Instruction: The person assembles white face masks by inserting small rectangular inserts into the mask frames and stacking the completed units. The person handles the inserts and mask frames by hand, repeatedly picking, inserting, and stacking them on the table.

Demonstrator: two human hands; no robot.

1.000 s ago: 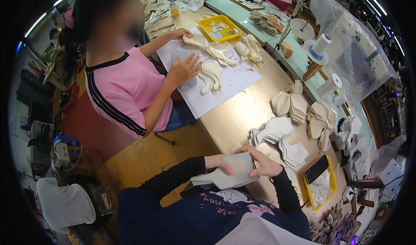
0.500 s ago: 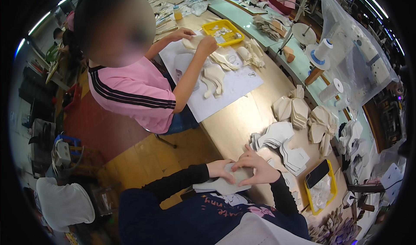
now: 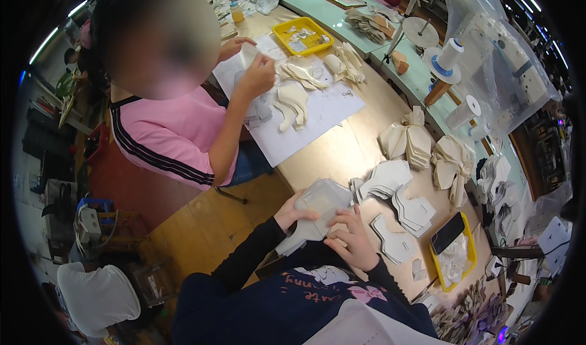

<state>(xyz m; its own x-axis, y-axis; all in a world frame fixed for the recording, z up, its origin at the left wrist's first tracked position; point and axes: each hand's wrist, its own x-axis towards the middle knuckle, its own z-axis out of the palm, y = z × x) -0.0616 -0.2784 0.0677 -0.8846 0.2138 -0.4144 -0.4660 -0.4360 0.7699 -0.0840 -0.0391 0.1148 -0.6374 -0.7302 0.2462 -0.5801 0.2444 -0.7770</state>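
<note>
In front of my body I hold a stack of thin light-grey cut pieces, tilted, with its broad face up. My left hand grips its left side, thumb on top and fingers underneath. My right hand has bent fingers at the stack's lower right edge, closed on it. Part of the stack hangs down below my left hand. Just right of my hands, a small grey stack lies on the table, with more curved grey stacks beyond it.
A yellow tray holding a phone and white scraps sits at right. Tied cream bundles and thread cones stand farther back. Across the table corner, a co-worker in pink handles a pale piece near another yellow tray.
My hands and the grey stack have moved forward, away from my body, and more of the stack shows. The small grey stack at right is now in plain view. The co-worker's hands shifted left.
</note>
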